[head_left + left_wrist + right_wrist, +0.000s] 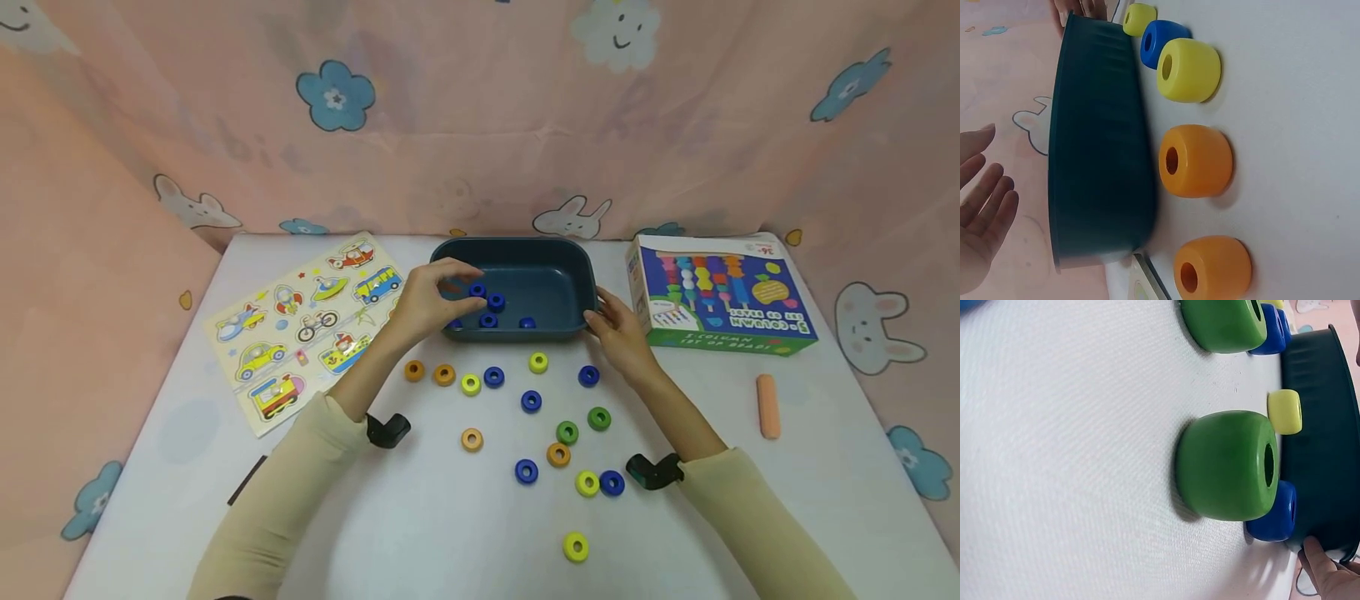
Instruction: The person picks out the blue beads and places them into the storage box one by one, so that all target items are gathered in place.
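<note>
A dark teal tray (525,336) stands at the back of the table with several blue beads (488,320) in its left part. My left hand (429,302) is over the tray's left end, thumb and fingers spread apart. In the left wrist view this hand (982,215) appears above the tray's rim with nothing between its fingers. Two blue beads show near its fingertips in the head view. My right hand (621,340) grips the tray's front right corner; the right wrist view shows the thumb (1317,555) against the tray's wall.
Loose yellow, blue, green and orange beads (567,432) lie scattered before the tray. On the left is a picture puzzle board (300,333). A bead-set box (720,292) stands to the right, with an orange-pink stick (768,406) in front. A pink patterned cloth hangs behind.
</note>
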The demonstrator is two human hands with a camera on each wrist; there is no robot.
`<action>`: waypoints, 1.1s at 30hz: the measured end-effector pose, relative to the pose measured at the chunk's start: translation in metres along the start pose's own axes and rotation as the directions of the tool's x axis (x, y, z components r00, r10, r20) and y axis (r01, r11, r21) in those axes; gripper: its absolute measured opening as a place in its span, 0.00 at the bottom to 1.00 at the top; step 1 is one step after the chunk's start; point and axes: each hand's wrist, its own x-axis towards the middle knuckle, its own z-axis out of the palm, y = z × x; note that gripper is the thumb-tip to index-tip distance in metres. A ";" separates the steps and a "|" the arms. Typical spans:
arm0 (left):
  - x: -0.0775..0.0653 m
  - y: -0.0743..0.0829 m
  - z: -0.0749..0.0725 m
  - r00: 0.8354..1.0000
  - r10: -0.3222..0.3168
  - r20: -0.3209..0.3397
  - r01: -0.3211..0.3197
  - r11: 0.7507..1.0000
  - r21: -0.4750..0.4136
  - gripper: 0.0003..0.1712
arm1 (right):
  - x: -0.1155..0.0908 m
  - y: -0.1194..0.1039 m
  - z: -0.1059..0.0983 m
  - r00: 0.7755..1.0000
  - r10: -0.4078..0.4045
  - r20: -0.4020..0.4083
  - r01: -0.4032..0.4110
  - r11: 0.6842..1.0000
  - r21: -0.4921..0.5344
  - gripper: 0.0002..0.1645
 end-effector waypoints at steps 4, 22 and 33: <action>-0.008 0.003 0.001 0.999 0.020 0.026 -0.019 1.000 -0.018 0.19 | 0.000 0.000 0.001 1.000 -0.002 -0.002 0.002 1.000 0.009 0.32; -0.063 -0.016 0.050 0.958 0.025 0.285 -0.026 1.000 0.002 0.19 | -0.001 0.000 0.000 0.999 -0.047 0.004 0.047 0.997 0.056 0.32; -0.065 -0.026 0.062 0.953 -0.019 0.303 -0.001 0.998 0.064 0.20 | -0.003 0.003 0.000 0.999 -0.044 0.008 0.044 0.998 0.048 0.32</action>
